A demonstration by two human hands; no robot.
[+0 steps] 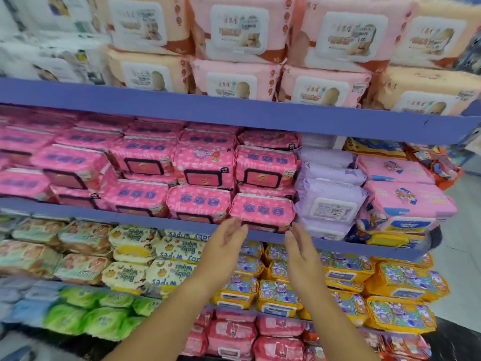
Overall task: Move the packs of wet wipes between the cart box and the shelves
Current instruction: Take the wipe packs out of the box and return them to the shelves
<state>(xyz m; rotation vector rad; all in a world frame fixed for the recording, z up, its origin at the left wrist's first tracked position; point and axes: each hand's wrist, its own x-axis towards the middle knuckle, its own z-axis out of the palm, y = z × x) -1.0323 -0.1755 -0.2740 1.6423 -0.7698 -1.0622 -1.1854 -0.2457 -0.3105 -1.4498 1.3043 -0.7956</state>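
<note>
The left hand (pixel 225 247) and right hand (pixel 299 250) are apart and empty, just under the pink pack (pixel 262 210). Better to press its two ends evenly and draw it straight out.

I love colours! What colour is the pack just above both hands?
The pack is pink with purple badges; head view shows it best.

shelf edge (pixel 234 110): periwinkle blue
front pack (pixel 263 209): hot pink, seemingly white-dotted, purple badges
neighbouring pack (pixel 329 194): lilac, white lid

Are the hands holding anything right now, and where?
Nothing is held: left hand and right hand reach open towards a pink dotted wet-wipes pack.
</note>
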